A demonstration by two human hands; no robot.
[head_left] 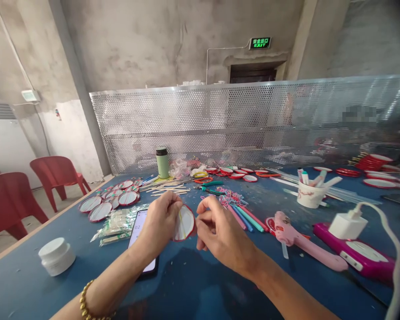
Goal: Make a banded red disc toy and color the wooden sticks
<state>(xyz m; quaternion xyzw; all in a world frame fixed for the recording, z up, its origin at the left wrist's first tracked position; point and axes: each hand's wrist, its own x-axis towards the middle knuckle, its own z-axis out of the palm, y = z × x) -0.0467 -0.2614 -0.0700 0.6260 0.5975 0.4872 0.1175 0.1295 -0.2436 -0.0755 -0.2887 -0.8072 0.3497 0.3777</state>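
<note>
Above the middle of the table, my left hand (162, 222) pinches the left edge of a small round white disc (186, 224) with a red rim. Thin yellowish strands run across the disc's face near my fingers. Just off its right edge is my right hand (220, 231), fingers curled in toward the thumb; whatever they hold, if anything, is too small to tell. Partly behind my left forearm lies a phone (139, 227) with its screen lit. Clear packets (120, 224) sit to its left.
Several red-rimmed discs (102, 211) lie at left, more at the back. Wooden sticks (170, 189), pliers (208, 190) and coloured sticks (250, 218) lie ahead. At right are a pink glue gun (306, 244), a pen cup (310, 195) and a purple power strip (356, 255); a white jar (56, 256) stands left.
</note>
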